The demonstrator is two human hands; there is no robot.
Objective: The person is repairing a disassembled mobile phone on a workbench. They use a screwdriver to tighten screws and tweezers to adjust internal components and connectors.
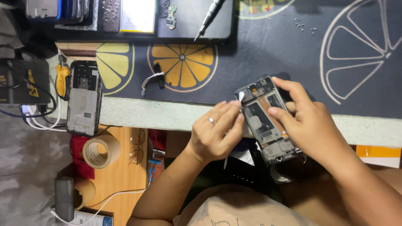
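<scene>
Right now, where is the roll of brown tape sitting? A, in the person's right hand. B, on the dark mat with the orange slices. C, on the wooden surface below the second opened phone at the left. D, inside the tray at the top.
C: the roll of tape lies on the wooden surface, just below the second opened phone, while the right hand holds another opened phone.

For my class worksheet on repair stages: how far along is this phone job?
Done: the opened phone has its back off, with the inside exposed. In hand: the right hand steadies it while the left hand pinches a small white strip at its top edge. Left: loose screws, a screwdriver and a small circuit board lie unfitted on the mat.
</scene>
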